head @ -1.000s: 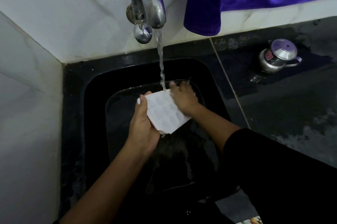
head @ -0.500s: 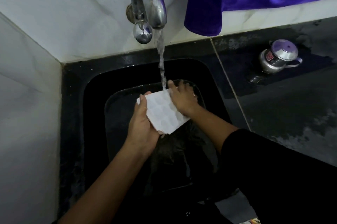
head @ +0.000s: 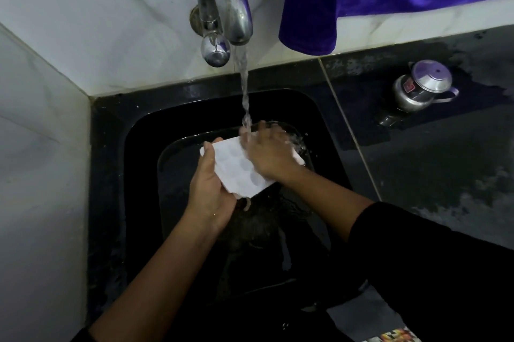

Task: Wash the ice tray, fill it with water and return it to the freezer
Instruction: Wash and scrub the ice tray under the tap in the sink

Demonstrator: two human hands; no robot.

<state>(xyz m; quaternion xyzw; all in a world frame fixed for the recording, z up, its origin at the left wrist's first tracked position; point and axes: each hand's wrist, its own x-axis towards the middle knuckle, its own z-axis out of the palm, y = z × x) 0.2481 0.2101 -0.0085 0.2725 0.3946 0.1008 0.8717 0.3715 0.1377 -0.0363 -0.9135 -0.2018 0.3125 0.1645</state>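
While the left hand (head: 212,191) grips the ice tray (head: 236,170) mid-frame, the flat right hand (head: 271,155) washes it; filling should come next.

The white rectangular plastic ice tray (head: 236,172) shows rows of shallow round cells on its upward face, which is wet and glistening. It is held tilted above the basin of the black sink (head: 144,147) and does not rest on it. The left hand (head: 211,191) grips its near-left end, thumb over the edge. The right hand (head: 267,152) lies spread across the far-right part, where the stream of tap water (head: 244,85) strikes.
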